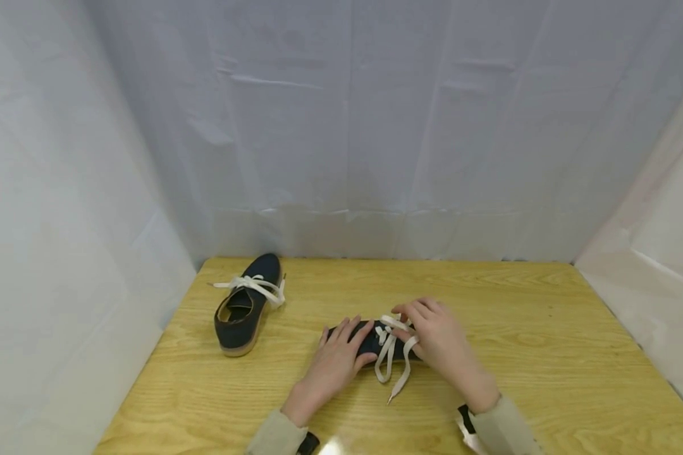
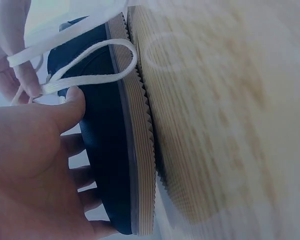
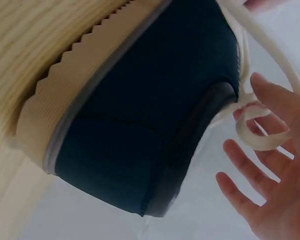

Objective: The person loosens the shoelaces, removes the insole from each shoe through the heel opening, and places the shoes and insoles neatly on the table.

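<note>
A dark navy shoe (image 1: 369, 345) with a pale ridged sole (image 2: 142, 165) lies on the table, toe to the left and heel to the right. My left hand (image 1: 334, 361) rests over its toe end, fingers spread on the upper and thumb near the laces. At the lacing, my right hand (image 1: 441, 338) holds a white shoelace (image 3: 262, 140) between thumb and fingers; a curl of it shows among the fingers in the right wrist view. A lace loop (image 2: 97, 78) and a loose tipped end hang over the near side. My right palm hides the heel in the head view.
Another navy shoe (image 1: 236, 333) stands at the back left of the wooden table (image 1: 523, 354), toe away, its white laces (image 1: 256, 285) tied in a bow. White sheeting (image 1: 341, 145) rises behind the table and along both sides.
</note>
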`<state>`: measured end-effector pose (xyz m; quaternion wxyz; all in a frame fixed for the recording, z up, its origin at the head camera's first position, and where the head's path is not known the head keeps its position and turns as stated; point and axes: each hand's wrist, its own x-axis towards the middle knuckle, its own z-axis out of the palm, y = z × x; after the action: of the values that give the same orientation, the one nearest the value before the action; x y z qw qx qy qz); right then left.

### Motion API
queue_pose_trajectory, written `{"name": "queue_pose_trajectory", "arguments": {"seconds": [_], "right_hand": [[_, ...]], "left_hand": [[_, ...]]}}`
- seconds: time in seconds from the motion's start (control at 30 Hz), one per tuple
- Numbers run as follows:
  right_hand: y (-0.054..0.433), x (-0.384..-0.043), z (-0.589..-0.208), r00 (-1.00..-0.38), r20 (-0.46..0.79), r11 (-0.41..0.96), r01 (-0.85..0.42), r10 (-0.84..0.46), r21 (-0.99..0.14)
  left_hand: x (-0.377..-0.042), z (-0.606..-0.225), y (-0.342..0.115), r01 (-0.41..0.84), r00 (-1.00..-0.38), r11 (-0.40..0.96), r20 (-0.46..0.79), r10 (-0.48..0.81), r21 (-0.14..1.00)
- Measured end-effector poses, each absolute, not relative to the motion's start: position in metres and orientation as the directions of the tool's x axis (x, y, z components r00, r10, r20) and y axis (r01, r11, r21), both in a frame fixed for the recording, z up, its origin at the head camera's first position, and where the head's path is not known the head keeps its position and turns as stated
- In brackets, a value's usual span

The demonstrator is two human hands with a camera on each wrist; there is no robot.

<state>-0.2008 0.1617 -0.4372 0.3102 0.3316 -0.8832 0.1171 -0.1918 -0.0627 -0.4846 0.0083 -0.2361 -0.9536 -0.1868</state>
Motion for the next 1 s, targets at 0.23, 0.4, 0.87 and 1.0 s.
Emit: {"name": "queue_pose_trajectory", "arguments": {"seconds": [0.23,0.4,0.87,1.0], "right_hand": [[0.1611,-0.2029,-0.4479,-0.551,0.674,0.78,-0.623,-0.492,0.06],[0.1616,-0.2033,-0.4465,-0.556,0.686,0.786,-0.617,-0.469,0.037],[0.1656,-0.203,-0.4422,-0.538,0.709,0.78,-0.625,-0.456,0.028],[0.1666,-0.2025,-0.4383,-0.516,0.736,0.776,-0.63,-0.439,0.021]], "left_hand": [[-0.1911,-0.484,-0.0601,0.451,-0.89,0.826,0.1,0.444,0.34],[-0.1916,-0.4843,-0.0609,0.45,-0.891,0.824,0.104,0.443,0.345],[-0.1913,-0.4832,-0.0614,0.436,-0.897,0.833,0.084,0.435,0.341],[-0.1916,-0.4828,-0.0611,0.436,-0.897,0.831,0.095,0.432,0.344]]}}
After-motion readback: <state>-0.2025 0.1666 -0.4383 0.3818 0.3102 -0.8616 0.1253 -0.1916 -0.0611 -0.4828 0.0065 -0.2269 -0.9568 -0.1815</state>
